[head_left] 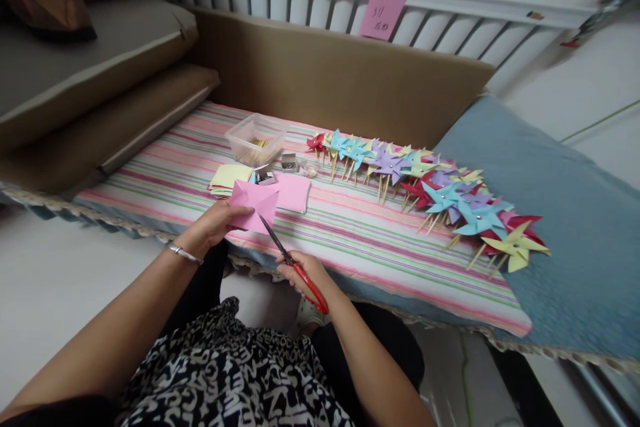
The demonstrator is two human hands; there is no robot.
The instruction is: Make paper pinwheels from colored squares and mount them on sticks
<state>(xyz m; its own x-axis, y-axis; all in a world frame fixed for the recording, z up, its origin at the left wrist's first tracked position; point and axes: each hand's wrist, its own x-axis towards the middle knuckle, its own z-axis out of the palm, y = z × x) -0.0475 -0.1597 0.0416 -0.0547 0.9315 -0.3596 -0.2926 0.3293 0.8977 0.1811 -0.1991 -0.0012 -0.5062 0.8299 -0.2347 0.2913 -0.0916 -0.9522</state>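
Observation:
My left hand (219, 221) grips a pink square of paper (253, 203) by its left edge, thumb on top. In my right hand (305, 272) is a pair of scissors (286, 255) with red handles. Their dark blades reach the paper near its middle; whether they are cutting cannot be made out. Just behind the held sheet lie a stack of pink paper (295, 193) and a stack of yellow paper (231, 178). A small open box (265, 175) stands between the stacks, partly behind the held sheet.
Many finished paper pinwheels (390, 161) on sticks lie in a long row along the striped cloth (360, 240). A clear plastic tub (254, 140) holds thin sticks. Another small box (289, 161) sits beside a little clear container (307, 168). A brown panel (320, 80) rises behind.

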